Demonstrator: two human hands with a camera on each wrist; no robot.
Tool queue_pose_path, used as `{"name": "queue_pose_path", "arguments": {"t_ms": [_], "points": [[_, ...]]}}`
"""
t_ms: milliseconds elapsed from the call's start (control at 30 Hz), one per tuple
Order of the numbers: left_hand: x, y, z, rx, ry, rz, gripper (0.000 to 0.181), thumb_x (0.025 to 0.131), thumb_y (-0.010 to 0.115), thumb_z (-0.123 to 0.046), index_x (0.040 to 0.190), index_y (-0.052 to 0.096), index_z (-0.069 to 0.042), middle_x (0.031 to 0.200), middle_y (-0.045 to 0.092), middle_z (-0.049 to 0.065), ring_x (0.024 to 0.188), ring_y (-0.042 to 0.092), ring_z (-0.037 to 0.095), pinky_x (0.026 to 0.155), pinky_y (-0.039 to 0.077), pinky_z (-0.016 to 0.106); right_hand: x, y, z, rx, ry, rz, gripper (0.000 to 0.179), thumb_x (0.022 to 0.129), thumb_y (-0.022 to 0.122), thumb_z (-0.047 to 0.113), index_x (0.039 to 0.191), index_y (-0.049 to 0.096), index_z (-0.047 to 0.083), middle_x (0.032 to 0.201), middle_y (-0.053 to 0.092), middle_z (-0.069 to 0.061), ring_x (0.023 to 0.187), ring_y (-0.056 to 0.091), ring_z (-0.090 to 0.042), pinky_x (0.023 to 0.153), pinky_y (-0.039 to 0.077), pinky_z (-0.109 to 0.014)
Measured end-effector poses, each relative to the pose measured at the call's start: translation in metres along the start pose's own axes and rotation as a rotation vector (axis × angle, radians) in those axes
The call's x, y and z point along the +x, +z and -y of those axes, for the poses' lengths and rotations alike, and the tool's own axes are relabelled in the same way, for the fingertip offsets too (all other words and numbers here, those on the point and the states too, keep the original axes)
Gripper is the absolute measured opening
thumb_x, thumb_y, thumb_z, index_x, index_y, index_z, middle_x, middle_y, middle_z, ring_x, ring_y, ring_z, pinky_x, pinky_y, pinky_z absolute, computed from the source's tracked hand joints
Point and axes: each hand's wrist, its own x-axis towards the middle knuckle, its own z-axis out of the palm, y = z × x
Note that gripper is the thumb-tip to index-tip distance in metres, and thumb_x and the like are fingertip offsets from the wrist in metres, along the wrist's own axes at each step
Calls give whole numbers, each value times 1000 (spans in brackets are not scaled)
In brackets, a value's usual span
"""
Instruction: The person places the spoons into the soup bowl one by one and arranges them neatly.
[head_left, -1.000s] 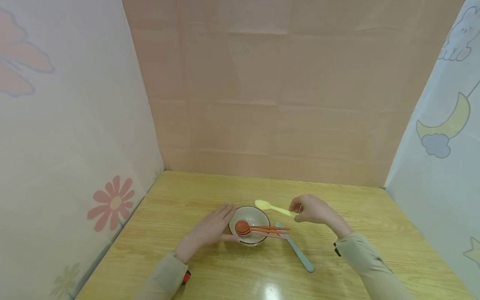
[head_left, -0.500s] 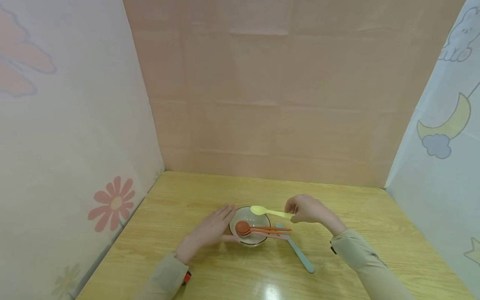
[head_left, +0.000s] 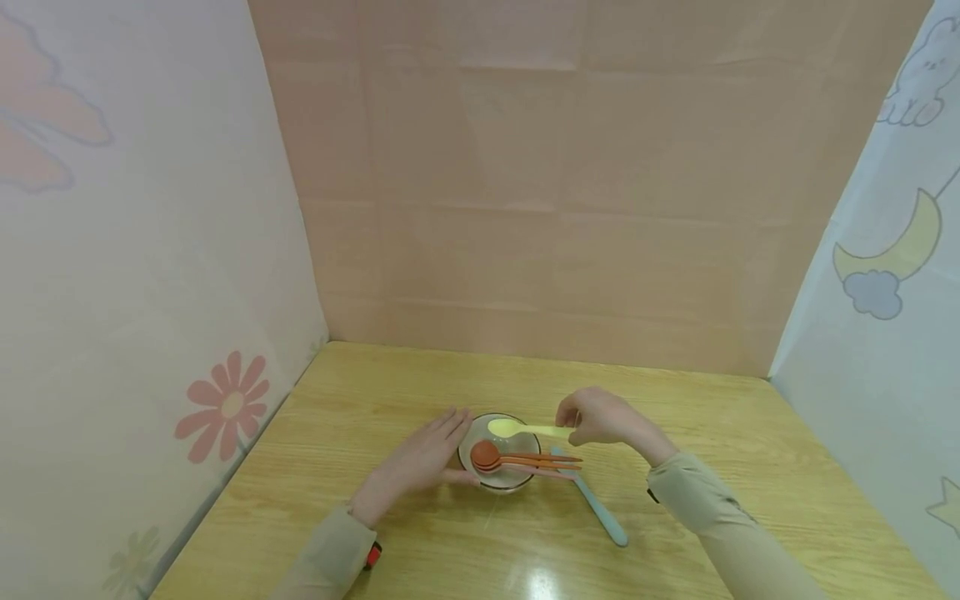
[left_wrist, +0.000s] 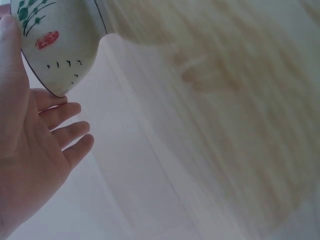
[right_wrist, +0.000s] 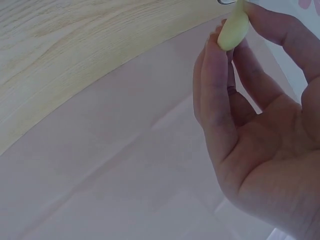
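My right hand pinches a yellow spoon by its handle end, and the spoon's head overlaps the inside of a white bowl with a dark rim. In the right wrist view, thumb and fingertips meet around the yellow handle. My left hand touches the bowl's left side, fingers nearly straight at its far rim and thumb at its near side. Painted leaves and a red mark show on the bowl in the left wrist view. Inside lie stacked orange spoons and a pink-handled one, handles over the right rim.
A light-blue utensil lies slantwise on the wooden table, its far end near the spoon handles right of the bowl. A peach-coloured backdrop stands behind the table, with patterned white panels on both sides.
My right hand has moved left with the yellow spoon, bringing its head from beyond the bowl's far right rim to over the bowl. My left hand has stayed at the bowl.
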Motion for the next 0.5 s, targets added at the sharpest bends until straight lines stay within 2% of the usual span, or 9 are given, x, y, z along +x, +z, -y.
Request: {"name": "queue_pose_path", "arguments": {"t_ms": [500], "points": [[1, 1, 1, 0, 0, 9, 99, 88, 53, -69, 154, 30, 2, 160, 32, 20, 149, 31, 39, 119, 37, 49, 12, 7, 8, -35, 6, 29, 21, 71, 74, -2, 87, 73, 12, 87, 69, 2, 80, 60, -9, 66, 51, -26]]}}
